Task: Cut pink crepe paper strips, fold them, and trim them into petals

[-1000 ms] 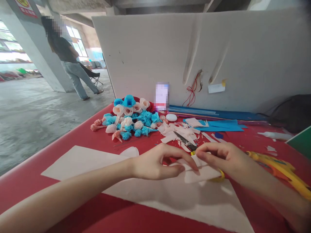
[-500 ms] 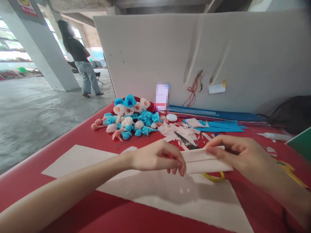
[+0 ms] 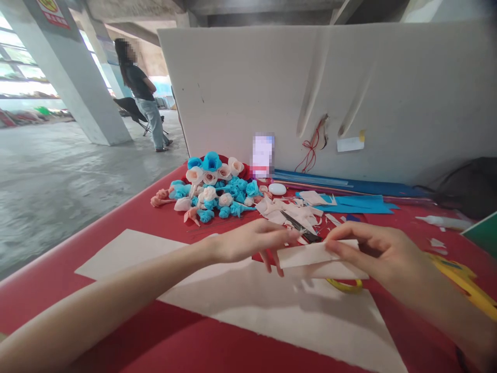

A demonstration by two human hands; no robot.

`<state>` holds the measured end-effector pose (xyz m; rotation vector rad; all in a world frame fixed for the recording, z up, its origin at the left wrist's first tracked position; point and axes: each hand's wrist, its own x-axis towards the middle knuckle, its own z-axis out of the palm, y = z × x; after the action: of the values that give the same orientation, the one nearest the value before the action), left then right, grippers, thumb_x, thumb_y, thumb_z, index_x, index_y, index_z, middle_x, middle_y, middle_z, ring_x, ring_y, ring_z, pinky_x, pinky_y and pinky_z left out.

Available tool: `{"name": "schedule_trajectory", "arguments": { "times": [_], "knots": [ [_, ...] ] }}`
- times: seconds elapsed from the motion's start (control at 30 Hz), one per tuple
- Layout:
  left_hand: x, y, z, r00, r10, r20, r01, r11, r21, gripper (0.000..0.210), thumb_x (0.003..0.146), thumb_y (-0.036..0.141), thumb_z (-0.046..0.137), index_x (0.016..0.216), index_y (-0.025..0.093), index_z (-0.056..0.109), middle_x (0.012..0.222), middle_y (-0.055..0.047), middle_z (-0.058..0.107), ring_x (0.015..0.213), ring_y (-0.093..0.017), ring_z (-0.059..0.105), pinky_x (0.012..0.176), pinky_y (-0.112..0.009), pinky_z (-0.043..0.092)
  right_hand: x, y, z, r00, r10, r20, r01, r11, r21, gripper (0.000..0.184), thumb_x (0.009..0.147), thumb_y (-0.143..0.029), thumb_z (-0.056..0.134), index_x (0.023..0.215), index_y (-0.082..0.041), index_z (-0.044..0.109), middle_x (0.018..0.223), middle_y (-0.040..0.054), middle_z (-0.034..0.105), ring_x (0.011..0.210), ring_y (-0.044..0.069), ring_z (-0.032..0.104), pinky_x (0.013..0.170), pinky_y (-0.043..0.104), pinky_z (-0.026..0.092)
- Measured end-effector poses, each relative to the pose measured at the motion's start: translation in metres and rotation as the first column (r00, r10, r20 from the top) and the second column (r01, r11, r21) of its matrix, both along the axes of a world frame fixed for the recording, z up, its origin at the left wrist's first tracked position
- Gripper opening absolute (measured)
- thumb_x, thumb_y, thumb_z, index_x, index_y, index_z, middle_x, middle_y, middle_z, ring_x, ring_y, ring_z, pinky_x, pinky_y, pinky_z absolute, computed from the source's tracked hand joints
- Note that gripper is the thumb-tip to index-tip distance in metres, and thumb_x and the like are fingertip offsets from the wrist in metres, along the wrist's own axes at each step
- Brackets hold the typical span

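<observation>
Folded pale-pink paper (image 3: 305, 256), a flat rectangle, is held over the red-covered desk (image 3: 174, 347) and a large pale-pink sheet (image 3: 310, 321), its right part pinched by the right hand (image 3: 378, 254), apparently to keep its layers together, while the left hand (image 3: 248, 243) is loosely spread at its left end, contact uncertain. Blue, cream and pink paper flowers (image 3: 225, 194) are heaped further back, presumably out of the way; yellow-handled scissors (image 3: 300, 227) lie partly hidden beyond the paper, and a white nozzled bottle (image 3: 444, 223) hides its contents.
</observation>
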<state>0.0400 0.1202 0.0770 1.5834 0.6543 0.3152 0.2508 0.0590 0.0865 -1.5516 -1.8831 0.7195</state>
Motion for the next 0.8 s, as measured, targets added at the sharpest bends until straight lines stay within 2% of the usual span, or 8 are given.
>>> {"name": "schedule_trajectory", "arguments": {
  "times": [0.1, 0.2, 0.3, 0.4, 0.53, 0.67, 0.73, 0.8],
  "knots": [
    [0.005, -0.013, 0.001, 0.994, -0.104, -0.035, 0.104, 0.994, -0.014, 0.023, 0.085, 0.034, 0.052, 0.079, 0.014, 0.061, 0.066, -0.001, 0.064, 0.055, -0.01, 0.06, 0.051, -0.018, 0.044, -0.007, -0.003, -0.001, 0.999, -0.032, -0.034, 0.033, 0.999, 0.033, 0.029, 0.074, -0.05, 0.058, 0.067, -0.022, 0.062, 0.046, -0.0044, 0.042, 0.041, 0.008, 0.034, 0.037, 0.022, 0.022],
    [0.007, -0.018, -0.001, 0.995, -0.102, 0.001, 0.101, 0.99, -0.097, 0.015, 0.086, 0.024, 0.051, 0.077, 0.015, 0.058, 0.052, 0.004, 0.058, 0.048, -0.008, 0.057, 0.051, -0.018, 0.044, -0.007, -0.002, -0.001, 0.994, -0.058, -0.092, 0.054, 0.998, -0.042, 0.029, 0.074, -0.05, 0.06, 0.069, -0.022, 0.061, 0.048, -0.0047, 0.041, 0.043, 0.008, 0.034, 0.039, 0.023, 0.023],
    [0.008, -0.016, -0.002, 0.996, -0.092, 0.017, 0.094, 0.984, -0.153, 0.015, 0.086, 0.021, 0.051, 0.073, 0.015, 0.056, 0.046, 0.007, 0.054, 0.047, -0.008, 0.057, 0.054, -0.018, 0.046, 0.003, 0.004, -0.005, 0.988, 0.015, -0.152, -0.038, 0.988, -0.15, 0.031, 0.075, -0.054, 0.058, 0.08, -0.024, 0.059, 0.06, -0.0033, 0.05, 0.05, 0.009, 0.042, 0.043, 0.022, 0.03],
    [0.007, -0.015, -0.001, 0.993, -0.12, -0.021, 0.115, 0.98, -0.164, 0.017, 0.085, 0.023, 0.054, 0.07, 0.015, 0.058, 0.046, 0.007, 0.052, 0.045, -0.007, 0.056, 0.055, -0.018, 0.046, 0.014, 0.009, -0.009, 0.967, 0.139, -0.214, -0.179, 0.966, -0.184, 0.027, 0.079, -0.052, 0.055, 0.092, -0.028, 0.054, 0.08, -0.003, 0.055, 0.065, 0.01, 0.05, 0.052, 0.02, 0.038],
    [0.006, -0.014, -0.002, 0.98, -0.182, -0.08, 0.168, 0.973, -0.161, 0.019, 0.085, 0.027, 0.055, 0.073, 0.015, 0.064, 0.044, 0.008, 0.047, 0.039, -0.005, 0.047, 0.046, -0.016, 0.039, 0.017, 0.009, -0.008, 0.93, 0.314, -0.193, -0.354, 0.906, -0.233, 0.022, 0.086, -0.047, 0.048, 0.085, -0.027, 0.058, 0.085, -0.0028, 0.056, 0.079, 0.011, 0.052, 0.066, 0.02, 0.04],
    [0.006, -0.016, -0.009, 0.972, -0.198, -0.126, 0.192, 0.98, -0.059, 0.022, 0.079, 0.035, 0.062, 0.073, 0.014, 0.066, 0.048, 0.007, 0.046, 0.041, -0.004, 0.039, 0.042, -0.016, 0.03, 0.008, 0.006, -0.009, 0.858, 0.463, -0.22, -0.513, 0.788, -0.342, 0.029, 0.089, -0.042, 0.045, 0.079, -0.022, 0.062, 0.079, -0.0023, 0.059, 0.076, 0.01, 0.053, 0.069, 0.021, 0.038],
    [0.007, -0.017, -0.011, 0.967, -0.211, -0.144, 0.21, 0.977, -0.029, 0.019, 0.077, 0.033, 0.064, 0.074, 0.014, 0.067, 0.051, 0.006, 0.047, 0.043, -0.004, 0.039, 0.043, -0.016, 0.03, 0.002, 0.005, -0.011, 0.841, 0.501, -0.204, -0.54, 0.765, -0.35, 0.031, 0.09, -0.041, 0.044, 0.078, -0.021, 0.063, 0.078, -0.0016, 0.06, 0.077, 0.011, 0.054, 0.07, 0.022, 0.038],
    [0.008, -0.019, -0.01, 0.96, -0.238, -0.15, 0.231, 0.971, -0.064, 0.014, 0.078, 0.028, 0.063, 0.075, 0.014, 0.066, 0.052, 0.006, 0.048, 0.044, -0.004, 0.041, 0.044, -0.015, 0.031, -0.002, 0.004, -0.012, 0.836, 0.523, -0.168, -0.547, 0.763, -0.344, 0.033, 0.09, -0.04, 0.042, 0.076, -0.019, 0.063, 0.076, -0.001, 0.059, 0.076, 0.011, 0.054, 0.069, 0.023, 0.037]
  ]
}}
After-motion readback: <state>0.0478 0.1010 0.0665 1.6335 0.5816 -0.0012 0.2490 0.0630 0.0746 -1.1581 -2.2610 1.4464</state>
